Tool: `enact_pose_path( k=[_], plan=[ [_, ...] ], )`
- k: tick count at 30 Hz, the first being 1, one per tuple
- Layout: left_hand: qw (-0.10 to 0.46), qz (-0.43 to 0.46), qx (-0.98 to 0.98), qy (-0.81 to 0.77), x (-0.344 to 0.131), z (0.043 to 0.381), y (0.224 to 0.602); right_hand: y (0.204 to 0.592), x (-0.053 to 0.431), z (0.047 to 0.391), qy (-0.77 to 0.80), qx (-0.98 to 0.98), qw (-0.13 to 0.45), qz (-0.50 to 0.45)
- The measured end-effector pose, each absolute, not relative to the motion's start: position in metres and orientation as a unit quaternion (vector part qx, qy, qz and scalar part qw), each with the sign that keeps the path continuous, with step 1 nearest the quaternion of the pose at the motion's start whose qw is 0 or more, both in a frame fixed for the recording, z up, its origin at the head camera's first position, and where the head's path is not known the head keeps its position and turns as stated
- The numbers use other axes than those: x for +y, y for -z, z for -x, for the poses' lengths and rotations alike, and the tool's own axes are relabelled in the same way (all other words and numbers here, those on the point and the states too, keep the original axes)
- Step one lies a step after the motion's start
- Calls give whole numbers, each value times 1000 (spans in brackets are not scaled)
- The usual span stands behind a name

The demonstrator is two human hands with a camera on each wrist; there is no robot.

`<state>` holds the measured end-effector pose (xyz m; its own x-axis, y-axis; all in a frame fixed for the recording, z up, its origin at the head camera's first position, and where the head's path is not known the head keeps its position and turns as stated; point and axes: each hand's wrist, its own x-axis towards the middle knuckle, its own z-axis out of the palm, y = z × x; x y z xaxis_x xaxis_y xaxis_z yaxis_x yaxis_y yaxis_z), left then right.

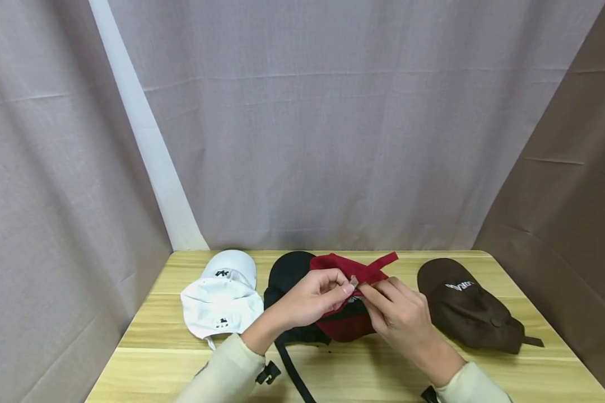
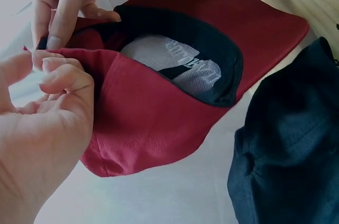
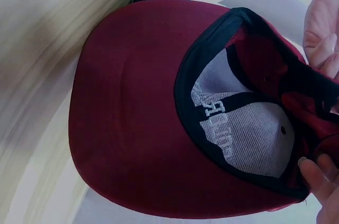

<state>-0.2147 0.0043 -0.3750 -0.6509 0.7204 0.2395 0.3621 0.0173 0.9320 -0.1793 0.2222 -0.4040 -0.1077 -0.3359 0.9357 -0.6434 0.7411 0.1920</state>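
The left hand and the right hand both pinched the back edge of the red cap, between the black cap and the brown cap.

The table offers room nearside of the red cap; the black cap blocks its left.

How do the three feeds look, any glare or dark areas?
Head: soft, fairly even light, the white cap bright but its dark logos distinguishable; left wrist: upper-left corner washed out, the black cap bluish and short on detail; right wrist: the red cap dim, a near-white patch at the top.
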Motion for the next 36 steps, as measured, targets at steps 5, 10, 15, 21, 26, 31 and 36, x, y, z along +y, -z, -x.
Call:
enact_pose_path(
  k=[5,10,15,21,26,31,36],
  plan=[
    [154,-393,706,-569,-1,216,376,402,225,181,-142,-734,576,-331],
    [152,-391,717,-557,-5,216,377,401,229,182,-155,-729,581,-329],
    [149,-387,725,-550,-9,216,380,400,229,183,-165,-723,583,-333],
    [139,-385,727,-551,-11,215,382,400,227,183,-171,-717,586,-336],
    [136,-374,728,-559,-11,213,378,401,227,182,-172,-721,582,-334],
    [140,-361,726,-568,-7,210,372,402,226,181,-173,-721,579,-337],
    [157,-340,723,-581,1,208,368,401,224,181,-171,-719,580,-342]
  ],
)
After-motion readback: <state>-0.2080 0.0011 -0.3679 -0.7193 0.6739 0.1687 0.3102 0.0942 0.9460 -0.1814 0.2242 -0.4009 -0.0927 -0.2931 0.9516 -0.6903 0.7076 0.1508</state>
